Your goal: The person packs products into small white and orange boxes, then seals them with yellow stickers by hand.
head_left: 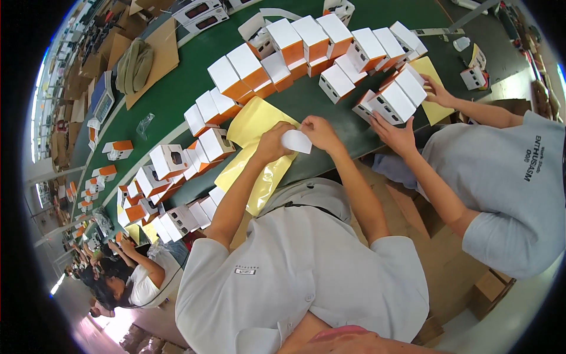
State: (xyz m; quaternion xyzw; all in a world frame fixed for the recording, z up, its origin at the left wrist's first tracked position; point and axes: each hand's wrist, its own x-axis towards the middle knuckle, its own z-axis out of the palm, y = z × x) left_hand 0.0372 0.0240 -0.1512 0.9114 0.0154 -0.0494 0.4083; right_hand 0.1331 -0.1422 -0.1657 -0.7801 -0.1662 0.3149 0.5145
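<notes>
Just in front of my body, both hands are closed at a small white piece [296, 142], flat-looking and about palm-sized; whether it is paper or card I cannot tell. My left hand [273, 143] grips its left side. Bent fingers of my right hand [320, 133] pinch at its upper right edge, where the fingertips partly hide it. Beneath my left hand lies a glossy yellow sheet [250, 124] on the green bench, with another shiny yellow sheet [266, 180] hanging toward my waist.
White-and-orange boxes [244, 64] stand in rows and stacks across the green bench [194, 53]. At right, a co-worker's hands [396, 134] hold white boxes [394, 101] beside another yellow sheet [433, 88]. Cardboard [154, 65] and a greenish cloth bundle [135, 66] lie at far left.
</notes>
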